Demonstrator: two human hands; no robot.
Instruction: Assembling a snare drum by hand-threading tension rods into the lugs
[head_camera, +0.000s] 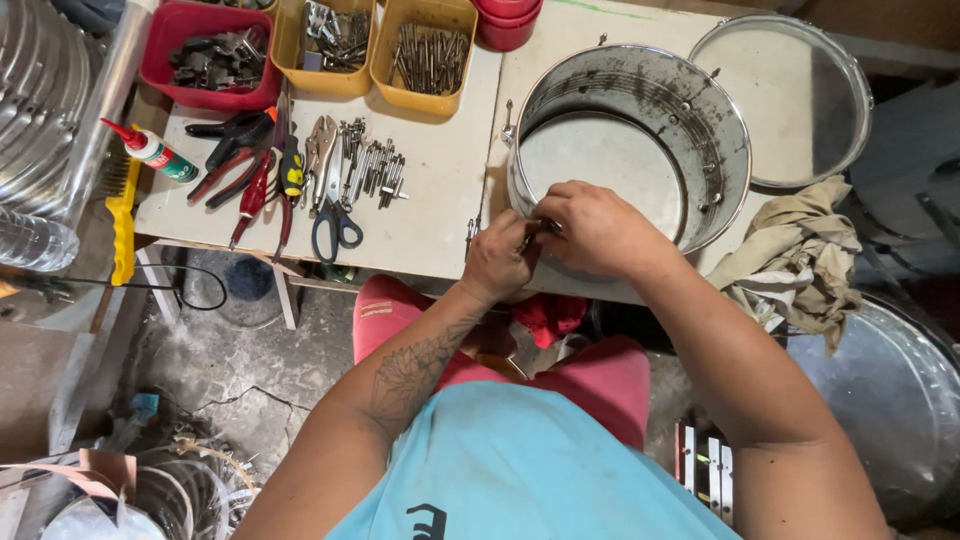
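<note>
Round shell of bare sheet metal (640, 110), open at the top, smooth outside and streaked dark inside, with small bolts poking through its wall; standing at the near edge of a pale, scuffed worktop (440, 190). Left hand (497, 258) curled against the near rim, fingers bunched, pinching something too small to make out. Right hand (598, 230) arched over the same spot, fingertips pressed together on the rim. Behind, a flat metal hoop (800, 100). To the right, crumpled beige rag (800, 255). To the left, blue-handled scissors (335, 225), red-gripped pliers (250, 190), loose bolts (372, 170), yellow bins (425, 45).
</note>
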